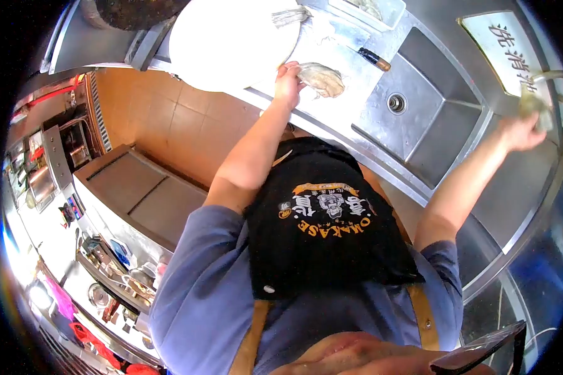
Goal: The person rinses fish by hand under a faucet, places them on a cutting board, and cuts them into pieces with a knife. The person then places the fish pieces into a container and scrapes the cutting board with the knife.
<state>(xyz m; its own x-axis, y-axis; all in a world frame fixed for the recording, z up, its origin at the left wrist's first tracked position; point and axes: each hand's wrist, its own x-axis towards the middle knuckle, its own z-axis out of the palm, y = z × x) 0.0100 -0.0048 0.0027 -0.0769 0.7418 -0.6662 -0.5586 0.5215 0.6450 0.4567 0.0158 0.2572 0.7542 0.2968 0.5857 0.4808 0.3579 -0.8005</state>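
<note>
My left hand [288,83] reaches to the steel counter edge and grips a pale, limp piece of raw fish [322,79] lying beside a big round white cutting board [231,37]. Far out to the right, my right hand [520,132] is closed on a yellowish cloth [535,105] against the steel surface beyond the sink [447,134]. My black apron with orange lettering [328,219] fills the middle of the view.
A knife with a brown handle [374,59] lies between the board and the sink. The sink drain [396,103] is uncovered. A sign with Chinese characters [513,50] hangs above the sink. Orange floor tiles [162,119] and a steel unit [137,194] lie to the left.
</note>
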